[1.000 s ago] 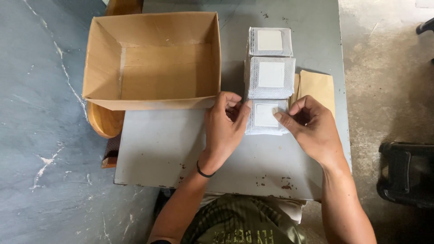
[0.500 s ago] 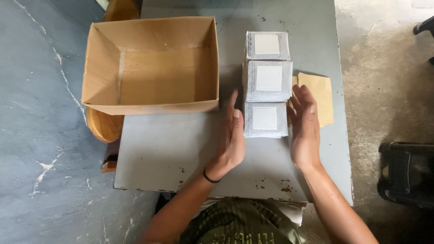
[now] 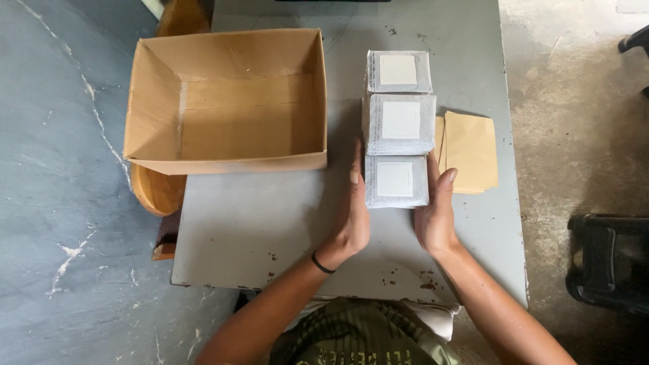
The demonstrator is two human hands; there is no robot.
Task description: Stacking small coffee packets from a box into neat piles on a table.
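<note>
My left hand (image 3: 353,216) and right hand (image 3: 436,213) are flat and open, palms pressed against the sides of the nearest grey packet stack (image 3: 396,180) on the grey table (image 3: 257,223). Two more stacks (image 3: 400,98) behind it, tan envelopes (image 3: 470,152) right, open cardboard box (image 3: 226,108) left.

A packing workshop: worn grey metal table (image 3: 257,230), open cardboard box (image 3: 230,101), concrete floor (image 3: 581,122).
</note>
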